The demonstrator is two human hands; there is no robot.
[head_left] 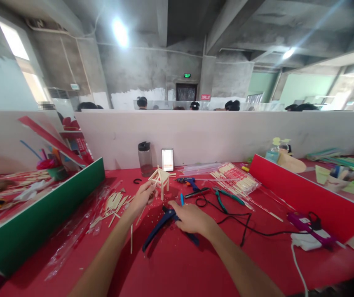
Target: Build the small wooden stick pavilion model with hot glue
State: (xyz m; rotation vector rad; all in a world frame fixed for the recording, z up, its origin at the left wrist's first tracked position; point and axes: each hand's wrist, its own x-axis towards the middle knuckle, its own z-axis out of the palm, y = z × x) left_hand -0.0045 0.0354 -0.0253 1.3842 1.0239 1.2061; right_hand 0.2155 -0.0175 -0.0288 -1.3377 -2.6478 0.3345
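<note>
My left hand (144, 196) is closed, its fingers pinching the side of a small wooden-stick model (163, 177) that has a peaked top and stick legs. My right hand (193, 218) grips one handle of a dark blue cutter (158, 229), whose handles are spread wide apart on the red table. Its jaws are partly hidden by my fingers. A light blue pen-like object (182, 199) stands out just beyond this hand. Cut short sticks (115, 204) lie in a loose pile left of my left hand, and small chips are scattered around the model.
Behind the model stand a dark-lidded bottle (145, 160) and a phone (167, 160). A blue glue gun (191, 182), green-handled pliers (221, 200) and packed sticks (235, 179) lie to the right. A black cable runs to a purple power strip (312, 229). Green (50, 214) and red (306, 196) dividers flank the table.
</note>
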